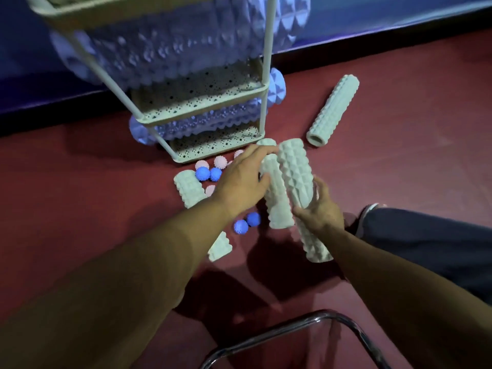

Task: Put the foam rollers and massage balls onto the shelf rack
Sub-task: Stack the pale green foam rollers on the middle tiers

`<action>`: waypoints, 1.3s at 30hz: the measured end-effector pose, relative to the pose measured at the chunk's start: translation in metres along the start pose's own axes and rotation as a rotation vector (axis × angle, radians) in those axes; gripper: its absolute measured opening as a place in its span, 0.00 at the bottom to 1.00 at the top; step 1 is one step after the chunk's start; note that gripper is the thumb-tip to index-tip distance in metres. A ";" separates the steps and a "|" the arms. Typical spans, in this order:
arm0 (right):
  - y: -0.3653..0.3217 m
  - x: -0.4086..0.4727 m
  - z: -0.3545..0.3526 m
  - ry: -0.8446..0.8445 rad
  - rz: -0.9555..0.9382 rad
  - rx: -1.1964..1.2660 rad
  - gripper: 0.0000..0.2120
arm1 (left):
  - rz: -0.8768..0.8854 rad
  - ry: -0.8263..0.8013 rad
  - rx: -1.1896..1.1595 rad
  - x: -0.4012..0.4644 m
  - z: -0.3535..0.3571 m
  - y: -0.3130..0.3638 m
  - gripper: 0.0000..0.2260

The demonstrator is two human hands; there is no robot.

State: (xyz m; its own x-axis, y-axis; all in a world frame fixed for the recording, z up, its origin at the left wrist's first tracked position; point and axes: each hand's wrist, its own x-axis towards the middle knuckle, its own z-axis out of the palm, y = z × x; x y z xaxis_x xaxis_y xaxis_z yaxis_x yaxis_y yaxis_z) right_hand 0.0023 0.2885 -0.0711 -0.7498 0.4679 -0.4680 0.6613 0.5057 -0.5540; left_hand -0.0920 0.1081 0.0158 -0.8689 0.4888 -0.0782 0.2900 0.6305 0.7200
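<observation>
- The pale green ridged foam roller (pixel 295 171) is lifted clear of the dark red floor (pixel 399 161), tilted, its far end toward the shelf rack; the right hand (pixel 320 209) holds its lower part, fingers (pixel 323 186) wrapped around its right side and thumb across the front.
- A second pale green foam roller (pixel 277 193) lies just to its left, touching it; the left hand (pixel 241 182) curls over its upper end, fingers bent around it in a loose grip.
- A third long pale green roller (pixel 315 246) runs from under the right hand toward the near edge of the floor.
- More pale green rollers: a short one (pixel 189 189) to the left of the left hand, an end piece (pixel 221 247) showing below the left forearm, a long hollow one (pixel 332 110) lying well apart toward the right, and the tip of one (pixel 266 142) beside the rack's foot.
- Spiky massage balls lie on the floor: two blue ones (pixel 207 173) and several pink ones (pixel 220 162) in front of the rack, one pink ball (pixel 210 190) beside the short roller, and two more blue balls (pixel 247 222) below the left wrist.
- The cream perforated metal shelf rack (pixel 202 113) stands at the far side of the floor, against a dark blue wall (pixel 399 25).
- Large lilac knobbly foam rollers (pixel 186 51) lie on its shelves, one higher up and one (pixel 207 122) on a low tier, their ends sticking out past the frame.
- A dark trouser leg and shoe (pixel 426 235) lie at the right edge; a chrome tube frame (pixel 319 326) crosses the near edge.
</observation>
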 end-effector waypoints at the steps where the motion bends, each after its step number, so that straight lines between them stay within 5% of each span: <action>1: -0.018 -0.008 -0.008 0.001 -0.050 0.009 0.41 | 0.023 0.005 0.035 -0.002 -0.014 0.009 0.24; 10: -0.182 -0.080 -0.095 0.140 -0.567 -0.057 0.37 | 0.224 0.178 0.573 -0.025 -0.167 0.050 0.26; 14: -0.256 -0.093 -0.139 0.303 -0.775 -0.291 0.34 | 0.337 0.315 0.742 -0.033 -0.241 0.055 0.28; 17: -0.314 -0.093 -0.160 0.474 -0.872 -0.512 0.37 | 0.214 0.401 0.752 -0.030 -0.278 0.057 0.30; 22: -0.384 -0.068 -0.164 0.599 -0.947 -0.696 0.38 | -0.100 0.319 0.678 -0.009 -0.278 0.027 0.32; 39: -0.477 0.013 -0.148 0.619 -0.961 -0.740 0.37 | -0.001 0.420 0.768 0.062 -0.270 0.003 0.30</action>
State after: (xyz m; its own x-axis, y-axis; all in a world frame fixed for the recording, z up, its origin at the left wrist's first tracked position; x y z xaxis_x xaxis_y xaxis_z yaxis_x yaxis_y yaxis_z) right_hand -0.3195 0.1610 0.2891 -0.9138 -0.1399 0.3813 -0.1080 0.9887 0.1041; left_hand -0.2531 -0.0227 0.1992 -0.9014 0.3212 0.2906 0.3481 0.9364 0.0449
